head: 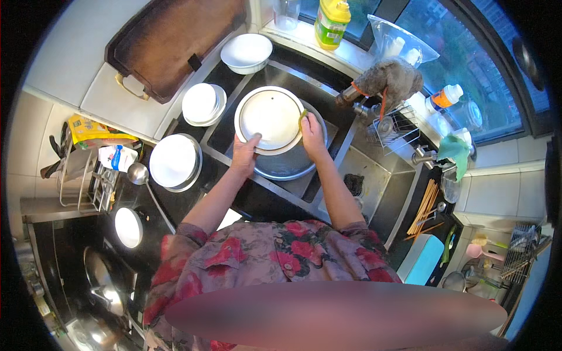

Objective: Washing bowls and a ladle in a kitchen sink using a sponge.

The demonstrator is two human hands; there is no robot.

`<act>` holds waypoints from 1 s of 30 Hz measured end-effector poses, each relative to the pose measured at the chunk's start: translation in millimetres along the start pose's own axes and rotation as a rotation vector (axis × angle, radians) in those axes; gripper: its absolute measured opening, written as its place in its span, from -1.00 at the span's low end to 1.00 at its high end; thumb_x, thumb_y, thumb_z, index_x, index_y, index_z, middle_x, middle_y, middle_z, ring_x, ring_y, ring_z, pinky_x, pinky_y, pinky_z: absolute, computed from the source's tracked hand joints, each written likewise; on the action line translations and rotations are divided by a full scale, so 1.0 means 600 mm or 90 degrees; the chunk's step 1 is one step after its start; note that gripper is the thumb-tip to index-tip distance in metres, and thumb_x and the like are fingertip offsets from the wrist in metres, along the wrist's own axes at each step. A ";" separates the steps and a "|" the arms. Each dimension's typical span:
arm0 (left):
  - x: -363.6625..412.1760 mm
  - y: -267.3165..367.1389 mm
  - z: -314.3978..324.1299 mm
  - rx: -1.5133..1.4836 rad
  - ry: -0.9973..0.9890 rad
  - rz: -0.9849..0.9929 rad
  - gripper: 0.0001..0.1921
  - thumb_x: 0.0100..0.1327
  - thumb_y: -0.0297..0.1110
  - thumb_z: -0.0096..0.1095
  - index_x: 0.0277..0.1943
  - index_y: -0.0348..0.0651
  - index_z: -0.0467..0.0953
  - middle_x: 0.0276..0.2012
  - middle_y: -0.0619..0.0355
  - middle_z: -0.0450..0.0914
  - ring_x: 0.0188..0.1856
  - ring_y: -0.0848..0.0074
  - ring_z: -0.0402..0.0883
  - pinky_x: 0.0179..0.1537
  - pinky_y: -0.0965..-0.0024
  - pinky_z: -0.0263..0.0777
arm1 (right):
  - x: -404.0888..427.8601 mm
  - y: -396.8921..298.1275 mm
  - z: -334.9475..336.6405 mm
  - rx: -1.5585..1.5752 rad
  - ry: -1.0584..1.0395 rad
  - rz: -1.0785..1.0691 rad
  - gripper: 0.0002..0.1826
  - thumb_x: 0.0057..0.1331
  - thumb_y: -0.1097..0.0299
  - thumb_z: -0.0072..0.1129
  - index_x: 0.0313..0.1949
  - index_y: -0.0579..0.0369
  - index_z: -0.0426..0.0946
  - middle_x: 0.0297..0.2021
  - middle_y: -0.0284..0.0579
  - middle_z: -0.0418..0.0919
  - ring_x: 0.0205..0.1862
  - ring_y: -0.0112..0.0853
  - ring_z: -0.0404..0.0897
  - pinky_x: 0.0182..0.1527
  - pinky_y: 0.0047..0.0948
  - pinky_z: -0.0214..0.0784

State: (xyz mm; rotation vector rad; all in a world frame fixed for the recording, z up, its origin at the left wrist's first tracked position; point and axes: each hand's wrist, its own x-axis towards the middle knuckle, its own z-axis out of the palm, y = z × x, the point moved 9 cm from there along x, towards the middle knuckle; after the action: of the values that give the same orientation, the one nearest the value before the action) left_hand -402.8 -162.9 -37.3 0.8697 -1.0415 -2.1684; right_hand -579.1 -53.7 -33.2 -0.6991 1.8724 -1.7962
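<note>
A round white dish (271, 116) with a brown ring near its rim is tilted over a metal basin (287, 169) in the left sink bowl. My left hand (246, 154) grips its lower left rim, thumb on the face. On the right rim rests my right hand (313, 135), pressing a small green scouring pad (303, 117) against the edge; its fingers are partly hidden behind the dish. Left of the sink stand two stacks of white dishes: a smaller stack (199, 103) and a larger stack (172, 160). A white bowl (246, 50) sits at the far corner.
A faucet draped with a grey cloth (388, 81) rises behind the divider. The right sink bowl (377, 186) has a dark drain strainer. Chopsticks (423, 206) lie on the right counter. A metal ladle (138, 174) rests at left. A yellow detergent jug (331, 26) stands on the windowsill.
</note>
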 end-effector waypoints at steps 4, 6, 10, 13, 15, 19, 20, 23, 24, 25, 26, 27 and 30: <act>0.014 0.002 -0.025 -0.010 0.006 0.050 -0.44 0.16 -0.61 0.05 0.21 -0.13 0.09 0.10 -0.02 0.33 0.09 0.24 0.40 0.09 0.18 0.37 | -0.009 -0.047 0.028 -0.071 -0.036 -0.097 -0.70 0.31 0.29 -0.10 -0.09 0.25 0.35 -0.19 0.05 0.49 -0.11 -0.26 0.46 -0.05 -0.34 0.26; 0.010 -0.003 -0.015 -0.003 0.017 0.042 -0.44 0.16 -0.60 0.06 0.21 -0.13 0.09 0.10 -0.03 0.33 0.10 0.25 0.40 0.09 0.18 0.37 | -0.007 -0.047 0.030 -0.091 -0.016 -0.104 -0.74 0.31 0.34 -0.09 -0.09 0.25 0.35 -0.23 -0.01 0.49 -0.17 -0.34 0.46 -0.08 -0.39 0.27; 0.015 0.024 0.012 0.122 -0.045 -0.040 -0.43 0.15 -0.48 0.15 0.21 -0.19 0.12 0.08 -0.02 0.37 0.07 0.30 0.44 0.04 0.22 0.41 | 0.012 -0.022 -0.017 -0.220 0.075 -0.102 -0.66 0.18 0.37 0.02 -0.09 0.32 0.34 -0.22 0.25 0.48 -0.13 0.05 0.47 -0.07 -0.15 0.28; 0.043 0.072 0.041 0.160 -0.161 -0.127 -0.50 0.09 -0.34 0.24 0.10 -0.23 0.30 -0.12 0.04 0.51 -0.10 0.37 0.55 -0.14 0.32 0.51 | 0.034 -0.041 -0.031 -0.200 0.024 -0.182 -0.69 0.17 0.34 0.03 -0.14 0.30 0.37 -0.25 0.25 0.48 -0.16 0.07 0.47 -0.12 -0.14 0.30; 0.077 0.081 0.062 0.235 -0.286 -0.169 -0.47 0.08 -0.33 0.24 0.11 -0.27 0.27 -0.11 0.02 0.51 -0.10 0.32 0.55 -0.15 0.29 0.51 | 0.041 -0.065 -0.008 -0.282 -0.068 -0.214 -0.78 0.22 0.42 0.02 -0.17 0.26 0.36 -0.39 0.01 0.50 -0.33 -0.37 0.49 -0.25 -0.39 0.31; 0.077 0.067 0.068 0.322 -0.263 -0.231 -0.38 0.12 -0.28 0.23 0.15 -0.41 0.16 -0.02 -0.05 0.45 -0.03 0.33 0.50 -0.06 0.32 0.46 | 0.054 -0.080 -0.058 -0.323 0.098 -0.131 -0.79 0.19 0.31 0.13 -0.29 0.22 0.49 -0.49 0.01 0.55 -0.44 -0.35 0.54 -0.35 -0.37 0.34; 0.080 0.070 0.056 0.312 -0.161 -0.187 -0.38 0.12 -0.26 0.24 0.14 -0.45 0.17 -0.01 -0.06 0.44 -0.04 0.34 0.51 -0.06 0.34 0.46 | 0.049 -0.095 -0.080 -0.339 0.143 -0.144 -0.81 0.20 0.31 0.12 -0.32 0.19 0.53 -0.53 0.02 0.57 -0.48 -0.30 0.57 -0.38 -0.37 0.35; 0.057 0.080 0.061 0.374 -0.019 -0.107 -0.46 0.16 -0.18 0.22 0.06 -0.45 0.33 -0.09 -0.05 0.51 -0.14 0.38 0.55 -0.13 0.36 0.46 | 0.018 -0.132 -0.054 -0.303 0.093 -0.223 -0.78 0.15 0.36 0.05 -0.20 0.10 0.50 -0.38 0.08 0.57 -0.32 -0.06 0.57 -0.28 -0.22 0.37; 0.075 0.062 0.036 0.336 -0.014 -0.070 -0.52 0.18 -0.18 0.19 0.03 -0.41 0.38 -0.15 -0.03 0.54 -0.18 0.39 0.55 -0.15 0.37 0.46 | -0.003 -0.149 -0.006 -0.275 0.029 -0.297 -0.78 0.13 0.45 0.01 -0.20 0.12 0.50 -0.33 0.07 0.57 -0.30 -0.07 0.57 -0.26 -0.21 0.38; 0.089 0.046 0.018 0.298 -0.009 -0.035 -0.57 0.20 -0.18 0.16 -0.01 -0.38 0.43 -0.22 0.00 0.56 -0.21 0.41 0.56 -0.17 0.37 0.45 | -0.018 -0.135 0.047 -0.297 -0.079 -0.219 -0.77 0.15 0.49 -0.03 -0.17 0.14 0.48 -0.29 0.09 0.56 -0.27 -0.07 0.56 -0.19 -0.19 0.38; 0.093 0.042 0.010 0.289 0.047 0.009 -0.64 0.24 -0.20 0.10 -0.06 -0.34 0.48 -0.28 0.04 0.58 -0.26 0.45 0.55 -0.23 0.37 0.44 | -0.039 -0.129 0.097 -0.357 -0.154 -0.270 -0.74 0.13 0.52 -0.05 -0.17 0.15 0.48 -0.22 0.07 0.54 -0.15 -0.11 0.53 -0.10 -0.20 0.35; 0.095 0.033 0.025 0.291 0.039 0.006 -0.64 0.24 -0.20 0.10 -0.06 -0.34 0.48 -0.28 0.04 0.58 -0.26 0.45 0.55 -0.23 0.37 0.44 | -0.051 -0.122 0.137 -0.399 -0.200 -0.368 -0.70 0.14 0.49 -0.04 -0.11 0.18 0.47 -0.15 0.05 0.52 -0.07 -0.11 0.49 -0.03 -0.21 0.32; 0.097 0.037 0.016 0.393 0.142 0.062 -0.72 0.27 -0.31 0.04 -0.10 -0.36 0.49 -0.28 -0.01 0.59 -0.25 0.46 0.54 -0.19 0.40 0.38 | -0.042 -0.087 0.162 -0.491 -0.208 -0.497 -0.64 0.14 0.47 -0.03 -0.04 0.25 0.42 -0.01 0.03 0.44 0.09 -0.10 0.37 0.11 -0.21 0.23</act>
State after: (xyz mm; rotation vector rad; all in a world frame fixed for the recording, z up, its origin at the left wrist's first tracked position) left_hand -441.5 -212.7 -32.1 1.2629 -1.6261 -1.6303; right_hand -495.0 -113.8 13.2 -2.0825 2.1906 -1.1066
